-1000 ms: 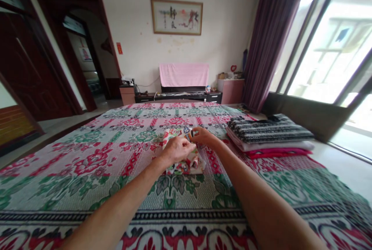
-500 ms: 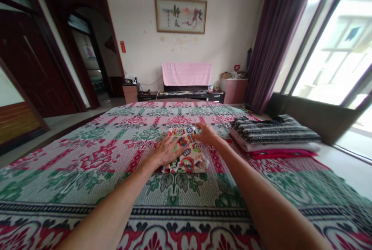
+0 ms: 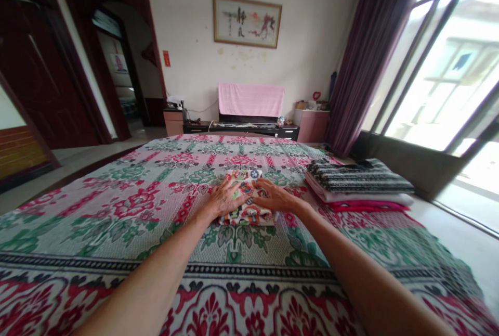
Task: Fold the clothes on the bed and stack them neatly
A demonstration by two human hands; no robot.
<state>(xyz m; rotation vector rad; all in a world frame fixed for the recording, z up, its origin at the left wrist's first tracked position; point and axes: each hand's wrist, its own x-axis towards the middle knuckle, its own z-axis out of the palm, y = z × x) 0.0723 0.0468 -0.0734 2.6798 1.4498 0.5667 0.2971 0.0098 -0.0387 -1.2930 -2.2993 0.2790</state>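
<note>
A small folded cloth point(image 3: 249, 215) with a colourful cartoon-like print lies on the patterned bedspread point(image 3: 128, 232) in front of me. My left hand point(image 3: 225, 198) rests on its left side, fingers stretched out over the fabric. From the right, my right hand point(image 3: 273, 195) lies on the cloth too, its fingers extended toward the left hand. The two hands nearly meet over the middle of the print. Parts of the cloth are hidden beneath them.
To the right sits a stack of folded clothes point(image 3: 358, 182), black-and-white on top, with white and pink below. Beyond the bed stand a low black cabinet point(image 3: 249, 129) and a screen under a pink towel point(image 3: 251, 100). A purple curtain point(image 3: 349, 65) hangs by the window.
My right hand has moved from the cloth's right edge inward and down onto its top. The left hand stays at about the same place. The view has shifted slightly.
</note>
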